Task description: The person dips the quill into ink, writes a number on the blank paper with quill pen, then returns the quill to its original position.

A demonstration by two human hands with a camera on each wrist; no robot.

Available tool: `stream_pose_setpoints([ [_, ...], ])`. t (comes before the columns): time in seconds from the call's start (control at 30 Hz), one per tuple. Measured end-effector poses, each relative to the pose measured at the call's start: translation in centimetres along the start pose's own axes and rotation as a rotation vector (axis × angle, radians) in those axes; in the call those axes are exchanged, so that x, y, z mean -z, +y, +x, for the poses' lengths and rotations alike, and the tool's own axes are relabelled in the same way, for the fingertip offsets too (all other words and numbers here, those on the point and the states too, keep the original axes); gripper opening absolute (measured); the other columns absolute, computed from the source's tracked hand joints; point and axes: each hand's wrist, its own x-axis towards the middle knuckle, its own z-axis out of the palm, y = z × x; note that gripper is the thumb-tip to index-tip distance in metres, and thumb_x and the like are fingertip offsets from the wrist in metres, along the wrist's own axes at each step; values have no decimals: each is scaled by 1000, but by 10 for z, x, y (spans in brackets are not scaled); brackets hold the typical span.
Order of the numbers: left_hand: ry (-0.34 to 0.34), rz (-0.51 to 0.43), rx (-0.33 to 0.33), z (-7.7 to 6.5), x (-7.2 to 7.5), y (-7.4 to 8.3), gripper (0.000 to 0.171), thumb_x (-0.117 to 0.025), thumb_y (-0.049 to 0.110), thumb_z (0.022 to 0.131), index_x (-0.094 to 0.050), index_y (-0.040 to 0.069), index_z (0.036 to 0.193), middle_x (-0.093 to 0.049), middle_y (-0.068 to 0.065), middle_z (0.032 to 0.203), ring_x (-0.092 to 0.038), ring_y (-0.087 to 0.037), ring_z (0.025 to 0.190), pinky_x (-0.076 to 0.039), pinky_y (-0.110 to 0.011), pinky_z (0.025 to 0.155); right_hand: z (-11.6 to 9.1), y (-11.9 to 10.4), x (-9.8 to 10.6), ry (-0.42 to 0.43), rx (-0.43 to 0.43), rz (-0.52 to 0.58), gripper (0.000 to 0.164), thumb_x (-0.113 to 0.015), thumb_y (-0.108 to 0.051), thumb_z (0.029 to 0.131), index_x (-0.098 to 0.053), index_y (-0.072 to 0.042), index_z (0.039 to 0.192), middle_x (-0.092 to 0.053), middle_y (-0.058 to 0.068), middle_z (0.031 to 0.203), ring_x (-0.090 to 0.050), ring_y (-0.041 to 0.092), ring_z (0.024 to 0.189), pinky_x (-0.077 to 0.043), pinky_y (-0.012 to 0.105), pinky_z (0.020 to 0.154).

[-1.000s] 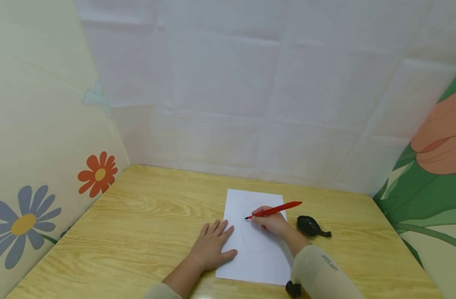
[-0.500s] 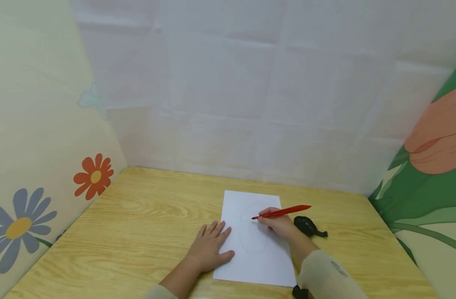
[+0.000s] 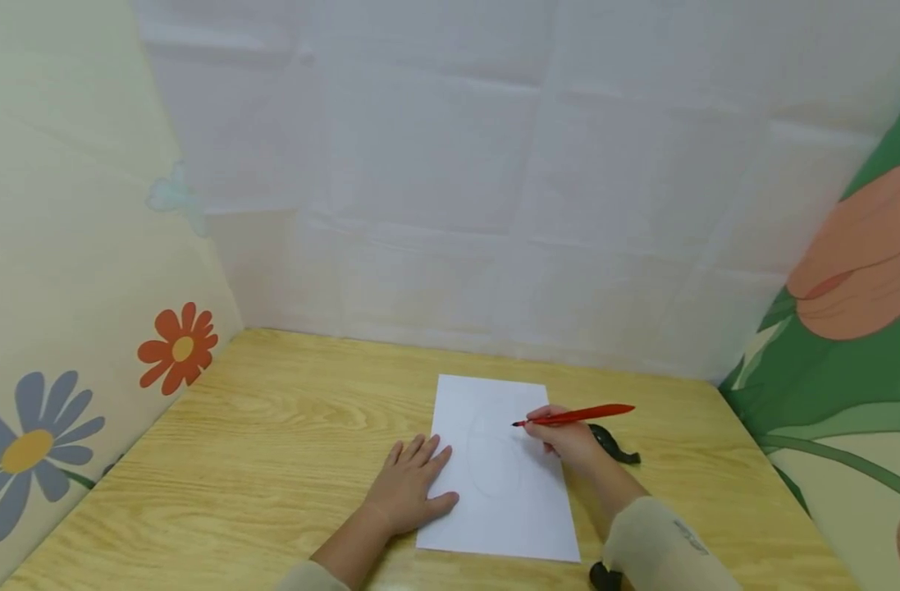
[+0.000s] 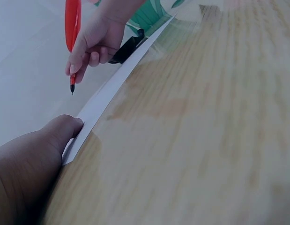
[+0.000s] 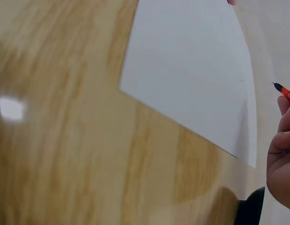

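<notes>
My left hand [image 3: 408,491] lies spread at the left edge of a white sheet of paper [image 3: 486,529], its fingers and thumb resting on the paper. With its fingertips my right hand [image 3: 565,439] pinches a red pen [image 3: 593,412] with a dark pointed tip. That tip points left over the upper right of the sheet; in the left wrist view the pen [image 4: 72,28] appears lifted off the paper. Faint oval lines [image 3: 494,447] show on the sheet.
Behind the right wrist sits a dark glossy object [image 3: 609,443] with a short tail, partly hidden. Another dark piece [image 3: 603,577] lies by the right sleeve. A pale cloth [image 3: 420,164] hangs behind the wooden table [image 3: 272,435], with flower-printed panels on both sides.
My right hand has moved to the right with the pen, and now covers part of the dark object. The left hand stays on the paper. The whole view has shifted slightly.
</notes>
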Motion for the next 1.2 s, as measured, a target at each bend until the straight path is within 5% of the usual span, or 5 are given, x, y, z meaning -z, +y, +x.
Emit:
stream_pose_setpoints([
  [0.4, 20, 37, -6, 5, -13, -9, 73, -51, 60, 91, -43, 16, 149, -33, -9, 160, -24, -34, 150, -14, -59, 120, -8, 3, 16, 44, 11, -1, 25, -72, -19, 88, -66, -5, 109, -55, -2, 69, -44, 12, 53, -38, 21, 50],
  [1.2, 16, 19, 6, 11, -15, -7, 73, -51, 59, 92, -44, 13, 148, -34, -13, 159, -24, -37, 149, -13, -62, 119, -4, 22, 53, 81, 42, 138, 33, -71, -18, 88, -62, 2, 113, -57, -5, 64, -47, 7, 52, -39, 20, 48],
])
